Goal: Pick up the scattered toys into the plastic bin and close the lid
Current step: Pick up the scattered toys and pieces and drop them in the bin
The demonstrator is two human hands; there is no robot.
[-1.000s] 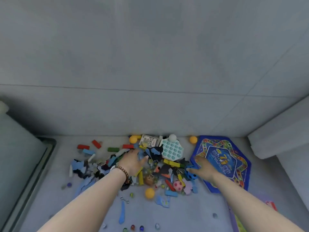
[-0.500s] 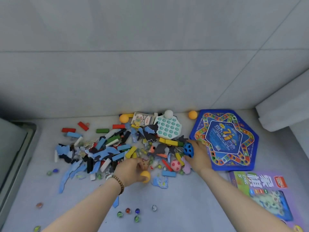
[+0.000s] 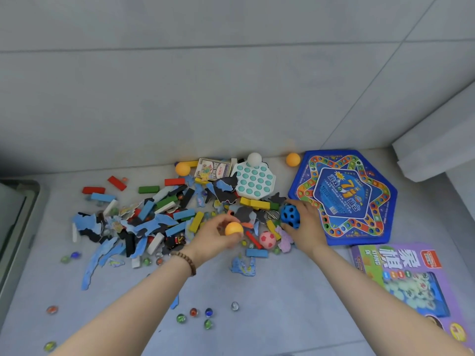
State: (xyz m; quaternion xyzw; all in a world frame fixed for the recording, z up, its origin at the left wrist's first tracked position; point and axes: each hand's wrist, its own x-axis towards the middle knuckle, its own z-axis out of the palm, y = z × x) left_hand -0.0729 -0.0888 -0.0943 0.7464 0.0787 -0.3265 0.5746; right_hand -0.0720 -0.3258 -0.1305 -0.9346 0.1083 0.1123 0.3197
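A heap of scattered toys (image 3: 164,217) lies on the grey floor against the wall: coloured wooden blocks, blue puzzle pieces, balls and marbles. My left hand (image 3: 213,238) holds an orange ball (image 3: 233,228) in its curled fingers above the heap's near edge. My right hand (image 3: 307,227) grips a blue ball with black holes (image 3: 289,214) beside the blue hexagonal game board (image 3: 344,199). A pink ball (image 3: 267,239) lies between my hands. The plastic bin's edge (image 3: 15,227) shows at the far left.
A card pack (image 3: 212,168) and a white pop toy (image 3: 254,181) lie by the wall with two more orange balls (image 3: 293,159). A purple game box (image 3: 406,278) sits at the right. Several marbles (image 3: 194,313) dot the near floor. A white ledge (image 3: 437,140) juts in from the right.
The view dropped lower over the toys. My left hand left the heap's middle, took up the orange ball and lifted it. My right hand closed round the blue ball.
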